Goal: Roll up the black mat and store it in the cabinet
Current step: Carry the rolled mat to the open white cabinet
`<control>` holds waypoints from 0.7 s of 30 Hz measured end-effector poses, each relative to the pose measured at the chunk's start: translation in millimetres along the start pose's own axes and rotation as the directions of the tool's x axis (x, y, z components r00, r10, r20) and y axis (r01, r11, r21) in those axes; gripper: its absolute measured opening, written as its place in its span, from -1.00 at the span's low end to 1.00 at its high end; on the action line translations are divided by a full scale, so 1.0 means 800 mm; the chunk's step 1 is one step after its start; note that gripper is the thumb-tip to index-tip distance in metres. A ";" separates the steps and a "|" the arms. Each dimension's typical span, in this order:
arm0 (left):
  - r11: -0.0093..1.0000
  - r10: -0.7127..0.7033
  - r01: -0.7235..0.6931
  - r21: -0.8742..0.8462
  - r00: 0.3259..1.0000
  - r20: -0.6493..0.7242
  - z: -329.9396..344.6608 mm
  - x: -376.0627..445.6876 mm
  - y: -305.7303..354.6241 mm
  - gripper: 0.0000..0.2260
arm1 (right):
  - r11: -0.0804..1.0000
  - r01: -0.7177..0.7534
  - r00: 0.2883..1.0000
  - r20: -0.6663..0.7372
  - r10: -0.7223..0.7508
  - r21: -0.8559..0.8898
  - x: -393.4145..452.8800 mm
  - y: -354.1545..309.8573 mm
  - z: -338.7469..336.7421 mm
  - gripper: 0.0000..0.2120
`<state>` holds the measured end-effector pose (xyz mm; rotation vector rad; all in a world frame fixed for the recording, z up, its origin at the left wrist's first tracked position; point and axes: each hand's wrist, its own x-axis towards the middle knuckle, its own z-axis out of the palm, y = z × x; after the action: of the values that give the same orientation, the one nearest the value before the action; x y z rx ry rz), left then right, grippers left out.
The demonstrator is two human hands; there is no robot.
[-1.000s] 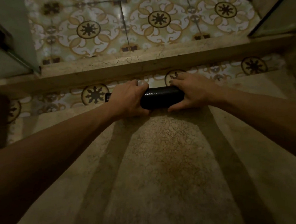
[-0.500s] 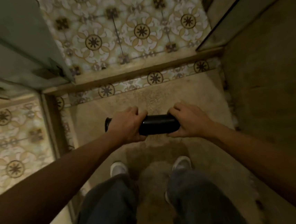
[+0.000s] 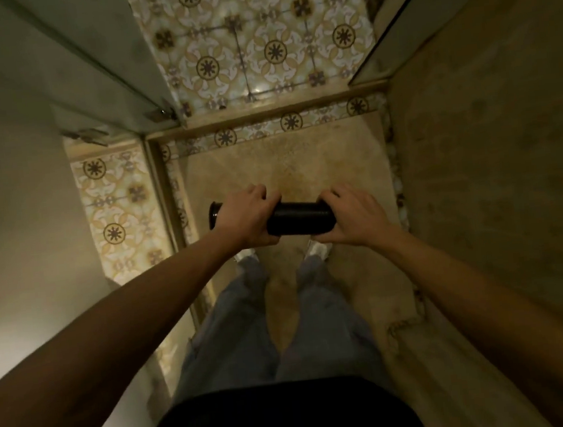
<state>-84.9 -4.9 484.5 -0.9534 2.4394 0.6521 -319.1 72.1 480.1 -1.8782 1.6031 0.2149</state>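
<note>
1. The black mat (image 3: 299, 219) is already a tight roll, held level in the air above the beige floor (image 3: 360, 295), in front of the person's legs and well clear of the patterned tile border (image 3: 265, 129) ahead.
2. The left hand (image 3: 248, 220) wraps around the roll near its left end; the right hand (image 3: 354, 218) clasps its right end.
3. The step in hand looks to be carrying the roll to the cabinet: keep both grips firm so the coil cannot spring loose, and keep the roll level.
4. No cabinet is identifiable here; I cannot tell where it stands.
5. Count: one rolled mat, two hands, two shoes (image 3: 318, 248), partly hidden.
</note>
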 end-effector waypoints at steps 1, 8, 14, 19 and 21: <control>1.000 -0.007 0.007 0.002 1.000 -0.011 -0.003 -0.003 0.007 -0.45 | 1.000 0.008 1.000 0.001 -0.008 -0.008 -0.006 0.002 -0.007 -0.37; 0.999 -0.039 0.038 -0.019 0.997 -0.059 -0.035 0.001 0.046 -0.45 | 0.995 0.077 0.997 -0.001 -0.077 -0.059 -0.024 0.032 -0.058 -0.38; 0.993 -0.105 0.097 -0.073 0.986 -0.130 -0.083 0.025 0.063 -0.46 | 0.983 0.119 0.992 -0.032 -0.125 -0.138 -0.013 0.063 -0.123 -0.37; 0.986 -0.143 0.124 -0.108 0.972 -0.186 -0.121 0.054 0.042 -0.44 | 0.966 0.154 0.986 -0.028 -0.163 -0.206 0.030 0.074 -0.178 -0.37; 0.986 -0.146 0.127 -0.106 0.971 -0.190 -0.139 0.070 0.019 -0.44 | 0.958 0.173 0.982 -0.031 -0.185 -0.229 0.061 0.076 -0.198 -0.38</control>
<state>-158.1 -86.3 545.4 -1.2668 2.5021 0.6555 -408.5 -60.5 555.3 -2.2067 1.4813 0.2813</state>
